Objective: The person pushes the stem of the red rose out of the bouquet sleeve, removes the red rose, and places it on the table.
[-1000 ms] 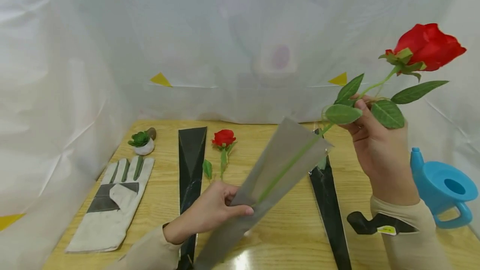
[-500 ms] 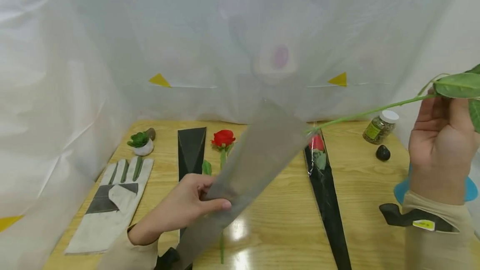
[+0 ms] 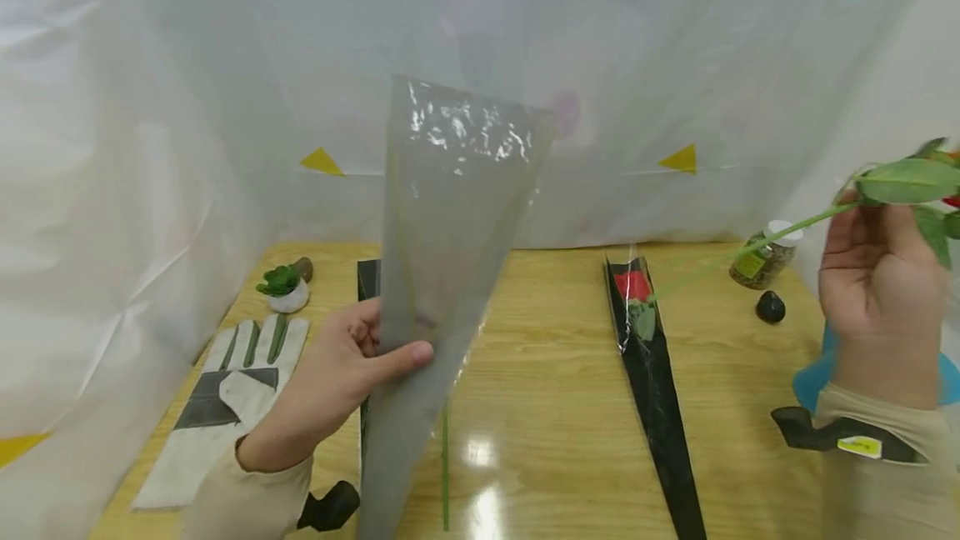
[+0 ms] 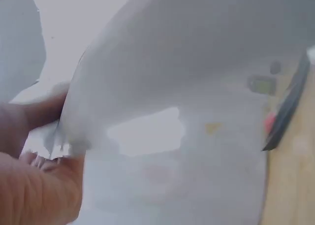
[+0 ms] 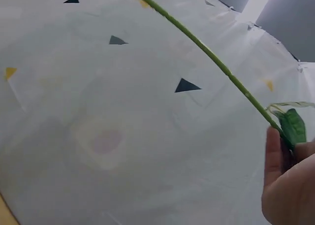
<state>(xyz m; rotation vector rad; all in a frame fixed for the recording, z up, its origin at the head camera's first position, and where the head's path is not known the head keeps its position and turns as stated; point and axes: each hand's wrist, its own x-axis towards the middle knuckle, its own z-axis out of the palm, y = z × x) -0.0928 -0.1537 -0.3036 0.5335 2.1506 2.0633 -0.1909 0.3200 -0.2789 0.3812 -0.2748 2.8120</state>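
Observation:
In the head view my left hand (image 3: 330,382) pinches a translucent grey flower sleeve (image 3: 457,215) between thumb and fingers. The sleeve stands nearly upright, wide end up, and nothing shows inside it. It also fills most of the left wrist view. Off to the right, my right hand (image 3: 885,282) holds a rose (image 3: 903,182) by its stem just below the leaves. Its bare stem slants down toward the left, apart from the sleeve. Only a sliver of the red bloom shows at the frame's right edge. The right wrist view shows the long green stem (image 5: 206,52) running to the fingertips.
A wrapped rose in a black sleeve (image 3: 660,407) lies right of centre. Behind the grey sleeve are another black sleeve (image 3: 367,277) and a loose stem (image 3: 446,473). A glove (image 3: 202,432), potted succulent (image 3: 288,294), jar (image 3: 761,261), black stone (image 3: 770,307) and blue watering can (image 3: 813,377) sit around.
The rose's stem has come out of the grey sleeve as my right hand moved right. My left hand moved left and up, turning the sleeve more upright.

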